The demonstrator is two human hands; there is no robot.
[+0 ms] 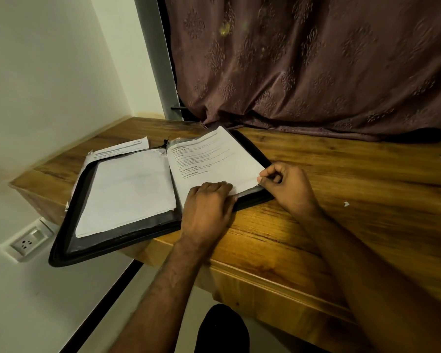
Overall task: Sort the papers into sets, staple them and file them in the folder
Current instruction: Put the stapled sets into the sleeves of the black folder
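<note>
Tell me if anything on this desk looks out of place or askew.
The open folder hangs well past the desk's left edge, its near corner unsupported. Loose papers stick out crookedly from under its far side. A small paper scrap lies alone on the wood to the right.

Black folder (61,250), white papers (127,189) with black print, brown wood-grain table (341,179), mauve floral-embossed curtain (316,59).
</note>
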